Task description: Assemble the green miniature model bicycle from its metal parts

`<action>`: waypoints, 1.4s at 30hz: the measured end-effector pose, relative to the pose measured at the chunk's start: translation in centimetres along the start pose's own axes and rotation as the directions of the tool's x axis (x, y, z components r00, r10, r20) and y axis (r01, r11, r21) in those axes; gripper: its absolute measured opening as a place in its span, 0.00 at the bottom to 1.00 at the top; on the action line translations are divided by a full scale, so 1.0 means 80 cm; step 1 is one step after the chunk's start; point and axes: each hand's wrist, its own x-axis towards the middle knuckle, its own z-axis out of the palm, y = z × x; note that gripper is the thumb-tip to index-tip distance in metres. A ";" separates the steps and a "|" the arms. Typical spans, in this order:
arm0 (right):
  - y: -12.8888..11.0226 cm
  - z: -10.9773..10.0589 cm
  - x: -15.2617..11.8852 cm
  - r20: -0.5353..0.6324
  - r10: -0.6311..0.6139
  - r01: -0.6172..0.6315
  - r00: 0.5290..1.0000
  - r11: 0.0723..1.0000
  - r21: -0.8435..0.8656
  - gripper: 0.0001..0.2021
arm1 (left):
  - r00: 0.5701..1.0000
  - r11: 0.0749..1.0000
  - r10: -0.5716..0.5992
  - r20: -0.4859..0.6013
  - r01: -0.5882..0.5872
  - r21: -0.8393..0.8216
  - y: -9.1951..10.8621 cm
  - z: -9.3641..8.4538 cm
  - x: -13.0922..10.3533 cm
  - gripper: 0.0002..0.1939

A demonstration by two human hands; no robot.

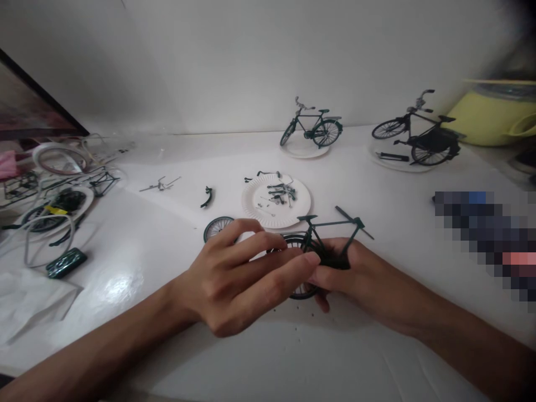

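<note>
Across the table [335,352], near its front, both hands are busy. My right hand [368,273] is closed around the part-built bike [333,224], low on its frame; my left hand [234,279] curls over the rear wheel [303,291], though from here I can't tell whether its fingers pinch anything. Around halfway, I'd judge: rear wheel on, saddle [307,218] on. Off the bike, there's a paper plate [251,205] just beyond my hands, a loose wheel [219,226] lying past my left knuckles, a curved piece [207,196] farther out, and small parts [280,192] on the plate. Pointing which way? Saddle up, front end to my right, long axis running side to side, a thin rod [344,213] crossing that front end.
</note>
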 end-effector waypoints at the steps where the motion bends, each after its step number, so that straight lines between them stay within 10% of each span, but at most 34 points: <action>1: 0.000 0.000 0.000 -0.003 0.002 -0.002 1.000 1.000 0.008 0.07 | 1.000 1.000 0.013 -0.002 -0.013 0.004 -0.001 0.000 0.000 0.13; 42: 0.000 0.004 0.002 -0.027 -0.007 0.007 1.000 1.000 -0.010 0.06 | 0.995 0.988 0.097 -0.021 -0.093 0.124 -0.005 0.002 0.003 0.10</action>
